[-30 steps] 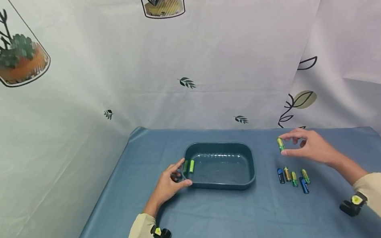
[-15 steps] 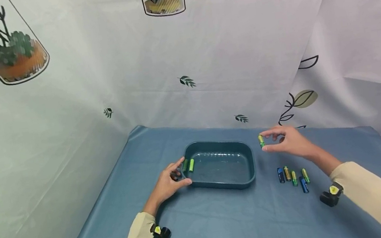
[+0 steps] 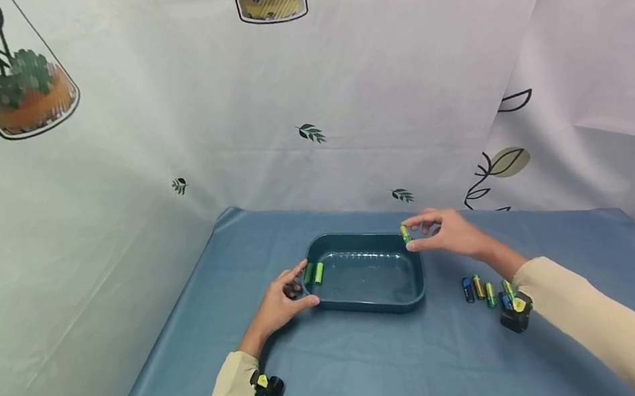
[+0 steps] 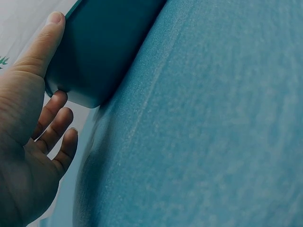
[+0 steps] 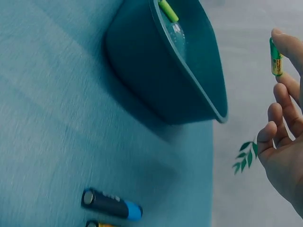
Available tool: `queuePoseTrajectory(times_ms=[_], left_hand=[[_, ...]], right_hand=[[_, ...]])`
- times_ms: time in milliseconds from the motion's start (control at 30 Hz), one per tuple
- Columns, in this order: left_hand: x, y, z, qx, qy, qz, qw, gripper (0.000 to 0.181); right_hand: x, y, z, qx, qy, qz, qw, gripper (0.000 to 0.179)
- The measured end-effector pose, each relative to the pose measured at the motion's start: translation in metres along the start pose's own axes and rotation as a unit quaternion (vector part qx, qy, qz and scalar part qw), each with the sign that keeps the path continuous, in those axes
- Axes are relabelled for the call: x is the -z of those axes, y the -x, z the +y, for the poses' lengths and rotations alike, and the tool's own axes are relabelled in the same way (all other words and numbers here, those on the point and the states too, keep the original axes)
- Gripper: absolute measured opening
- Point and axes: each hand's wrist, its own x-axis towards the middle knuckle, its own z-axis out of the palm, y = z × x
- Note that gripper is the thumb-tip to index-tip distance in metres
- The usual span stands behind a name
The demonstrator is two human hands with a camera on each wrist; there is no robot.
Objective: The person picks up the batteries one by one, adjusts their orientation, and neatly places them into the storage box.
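Note:
At its left end, a dark teal rectangular tray (image 3: 369, 306) is held by my left hand (image 3: 274, 307), thumb at the front rim and index finger over the left rim. Two green batteries (image 3: 318, 273) lie inside at that same end. My right hand (image 3: 447, 234) pinches a green and yellow battery (image 3: 405, 234) between thumb and index finger, the other fingers loosely bent. In the head view this battery overlaps the tray's far right corner; the right wrist view has it upright between the fingertips (image 5: 280, 37).
Right of the tray lie several loose batteries, among them a dark blue one (image 3: 468, 289), a gold one (image 3: 479, 287) and a green one (image 3: 490, 294). The right wrist camera (image 3: 515, 315) partly covers others. Blue cloth (image 3: 391, 377) spreads underneath; a patterned curtain (image 3: 219, 103) hangs behind.
My right hand has travelled left with the pinched battery, from above the loose batteries to the tray's right end. The left hand and tray stay where they were.

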Motion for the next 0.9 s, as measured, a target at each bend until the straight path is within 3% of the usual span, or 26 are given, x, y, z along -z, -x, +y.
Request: queuePoseTrajectory(times_ms=[433, 900], left_hand=[[0.0, -0.001, -0.001, 0.003, 0.007, 0.003, 1.0, 0.082], [-0.001, -0.001, -0.002, 0.006, 0.012, 0.003, 0.9999, 0.082]], right_hand=[[-0.033, -0.025, -0.013, 0.018, -0.032, -0.005, 0.9993, 0.049], [-0.065, -0.042, -0.025, 0.016, -0.02, -0.006, 0.9997, 0.052]])
